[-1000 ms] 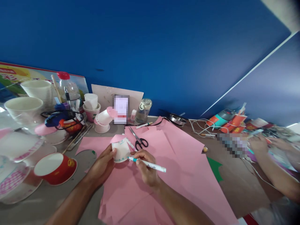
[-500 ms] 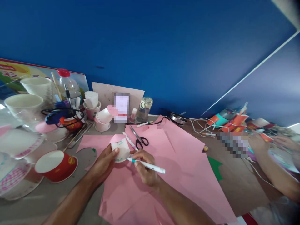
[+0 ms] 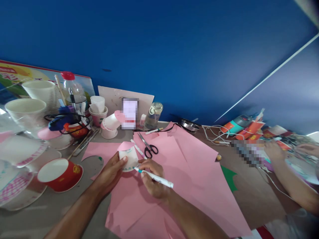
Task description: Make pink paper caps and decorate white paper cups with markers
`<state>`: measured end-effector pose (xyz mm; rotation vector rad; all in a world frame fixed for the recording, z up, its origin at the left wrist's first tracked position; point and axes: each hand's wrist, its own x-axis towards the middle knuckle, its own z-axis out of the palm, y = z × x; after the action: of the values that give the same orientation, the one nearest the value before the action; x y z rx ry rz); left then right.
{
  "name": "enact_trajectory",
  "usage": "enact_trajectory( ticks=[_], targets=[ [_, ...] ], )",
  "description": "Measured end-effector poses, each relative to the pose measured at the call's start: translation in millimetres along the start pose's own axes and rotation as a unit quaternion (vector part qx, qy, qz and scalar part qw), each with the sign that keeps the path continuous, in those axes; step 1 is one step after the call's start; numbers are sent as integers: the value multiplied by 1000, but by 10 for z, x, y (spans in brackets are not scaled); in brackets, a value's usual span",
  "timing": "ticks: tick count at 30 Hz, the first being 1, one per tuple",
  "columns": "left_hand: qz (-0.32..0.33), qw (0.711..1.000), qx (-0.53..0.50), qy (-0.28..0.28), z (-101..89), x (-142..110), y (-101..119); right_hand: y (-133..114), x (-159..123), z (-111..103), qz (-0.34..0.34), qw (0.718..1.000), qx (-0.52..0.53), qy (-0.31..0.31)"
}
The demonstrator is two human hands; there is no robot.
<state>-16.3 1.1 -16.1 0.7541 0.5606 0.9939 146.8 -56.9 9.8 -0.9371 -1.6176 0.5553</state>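
Note:
My left hand (image 3: 115, 171) is closed round a small white paper cup (image 3: 129, 157) with a pink paper piece (image 3: 125, 146) at its top and teal marks on its side and rim. Between the fingers of my right hand (image 3: 154, 179) is a white acrylic marker (image 3: 159, 179), its teal tip at the cup's lower rim. Black-handled scissors (image 3: 151, 151) lie just beyond my right hand on pink paper sheets (image 3: 189, 186). Another white marker (image 3: 139, 149) lies beside them, partly behind the cup.
At the left stand a red paper cup (image 3: 59, 175), stacked white cups (image 3: 41, 93) and a red-capped bottle (image 3: 72, 88). A phone (image 3: 130, 113) leans at the back near a glass jar (image 3: 154, 115). Another person's arm (image 3: 289, 176) reaches in at the right, near white cables (image 3: 214, 136).
The marker in my right hand has shifted slightly left along the cup's lower rim. My left hand keeps its hold on the cup. The camera view has moved very little.

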Motion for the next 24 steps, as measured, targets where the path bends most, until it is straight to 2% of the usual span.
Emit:
enact_trajectory(
  ticks=[9,24],
  targets=[
    [-2,1000,-5,4,-22,5,-12,-16,7,-12,8,1000,-4,-14],
    [-1,1000,-1,12,14,-1,13,-6,0,5,24,1000,9,4]
  ],
)
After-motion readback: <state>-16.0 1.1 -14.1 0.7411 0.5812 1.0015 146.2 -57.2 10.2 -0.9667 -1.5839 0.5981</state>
